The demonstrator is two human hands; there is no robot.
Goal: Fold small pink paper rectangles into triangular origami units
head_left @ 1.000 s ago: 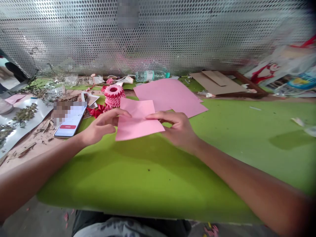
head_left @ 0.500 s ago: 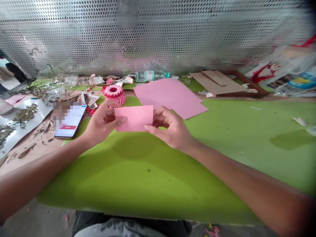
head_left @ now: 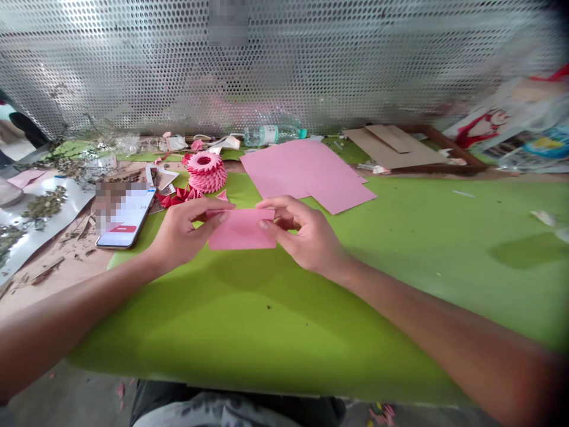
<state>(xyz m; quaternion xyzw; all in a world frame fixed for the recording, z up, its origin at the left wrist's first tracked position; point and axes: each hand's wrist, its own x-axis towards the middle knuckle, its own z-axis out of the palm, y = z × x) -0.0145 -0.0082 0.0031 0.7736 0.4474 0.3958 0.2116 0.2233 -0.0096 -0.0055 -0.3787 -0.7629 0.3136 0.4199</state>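
Note:
A small rectangle of pink paper (head_left: 242, 232) is held up between both hands, above the green table covering. My left hand (head_left: 189, 228) pinches its left end, thumb on the near face and fingers behind the top edge. At the other end my right hand (head_left: 302, 231) grips it the same way, its thumb pressing near the upper right corner. Just beyond the left hand stands a round stack of folded pink paper pieces (head_left: 207, 174). Red folded paper pieces (head_left: 178, 197) lie beside that stack.
Large pink sheets (head_left: 306, 169) lie behind the right hand. A phone (head_left: 127, 219) rests at the left by dried plant bits. Along the perforated metal screen (head_left: 284, 65) are a plastic bottle (head_left: 269, 135) and cardboard (head_left: 395, 148). Plastic packaging (head_left: 537, 136) stands far right.
The pink paper has come down slightly and toward me. Both hands' fingers have shifted onto its top edge, and the right thumb has moved up from the lower corner.

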